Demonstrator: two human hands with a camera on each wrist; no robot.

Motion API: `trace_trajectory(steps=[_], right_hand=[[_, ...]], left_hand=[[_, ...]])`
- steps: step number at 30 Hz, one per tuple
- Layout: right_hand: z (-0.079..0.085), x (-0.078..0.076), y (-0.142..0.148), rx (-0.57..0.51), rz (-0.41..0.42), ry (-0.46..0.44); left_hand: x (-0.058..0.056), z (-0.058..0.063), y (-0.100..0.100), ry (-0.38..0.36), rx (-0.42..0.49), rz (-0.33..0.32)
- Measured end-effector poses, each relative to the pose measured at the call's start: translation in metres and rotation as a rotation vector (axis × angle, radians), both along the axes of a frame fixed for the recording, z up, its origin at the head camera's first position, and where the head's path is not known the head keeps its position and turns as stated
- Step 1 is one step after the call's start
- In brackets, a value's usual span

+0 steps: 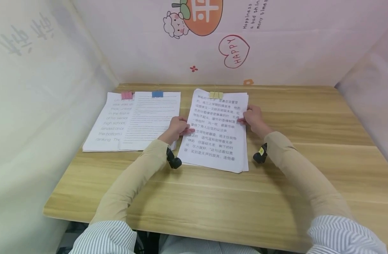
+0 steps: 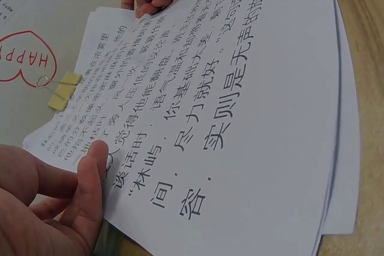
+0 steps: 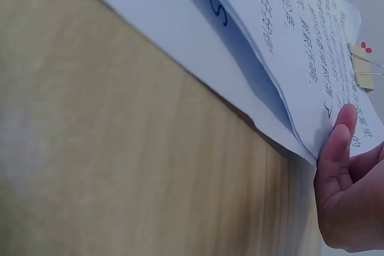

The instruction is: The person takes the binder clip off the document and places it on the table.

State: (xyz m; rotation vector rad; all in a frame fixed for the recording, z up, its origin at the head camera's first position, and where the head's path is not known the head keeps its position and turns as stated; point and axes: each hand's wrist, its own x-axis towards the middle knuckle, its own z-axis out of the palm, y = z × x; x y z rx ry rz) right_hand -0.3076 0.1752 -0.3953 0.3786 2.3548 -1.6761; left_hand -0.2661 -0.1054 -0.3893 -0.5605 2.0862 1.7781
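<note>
A stack of printed sheets [image 1: 213, 141] with Chinese text lies on the table, a yellow binder clip [image 1: 216, 95] on its top edge. My left hand [image 1: 178, 127] grips its left edge, with fingertips over the printed side in the left wrist view. Opposite, my right hand [image 1: 255, 118] pinches the right edge; in the right wrist view its fingers [image 3: 336, 154] are at the sheets' margin. The sheets are slightly fanned there, and a lower page [image 3: 162, 34] sticks out. Whatever part of each hand is under the paper is hidden.
Left of the stack lie two overlapping clipped paper stacks, one with a pink binder clip [image 1: 127, 95], the other with a blue binder clip [image 1: 157, 94]. The wooden table [image 1: 308, 141] meets a printed backdrop [image 1: 276, 53] behind and white cloth walls at both sides.
</note>
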Motion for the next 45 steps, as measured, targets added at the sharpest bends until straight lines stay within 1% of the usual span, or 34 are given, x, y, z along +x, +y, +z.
trace_trajectory(steps=[4,9,11,18,24,29,34,38,41,45], right_hand=[[0.001,0.004,0.002,0.006,0.019,-0.009],[0.002,0.009,0.003,0.032,0.042,0.000],[0.002,0.010,0.003,0.032,0.045,-0.002],[-0.001,0.015,0.005,0.048,0.086,-0.020],[-0.003,0.018,0.003,0.059,0.136,-0.013],[-0.002,0.017,0.006,0.066,0.158,-0.015],[0.002,0.014,0.014,0.076,0.148,-0.011],[0.008,0.007,0.021,0.077,0.121,0.012],[0.015,-0.001,0.024,0.067,0.105,0.037],[0.026,-0.008,0.023,0.081,0.102,0.080]], left_hand=[[-0.002,0.000,-0.001,-0.002,0.044,-0.002],[-0.005,0.005,-0.002,0.007,0.082,0.003],[-0.007,0.007,-0.001,0.005,0.092,0.015],[-0.017,0.007,0.002,-0.013,0.139,0.048],[-0.023,0.004,0.004,-0.018,0.132,0.051],[-0.022,0.001,0.009,0.007,0.129,0.053],[-0.021,-0.003,0.016,0.022,0.137,0.052],[-0.021,-0.006,0.023,0.043,0.146,0.060],[-0.020,-0.008,0.030,0.057,0.156,0.063],[-0.018,-0.009,0.038,0.067,0.138,0.039]])
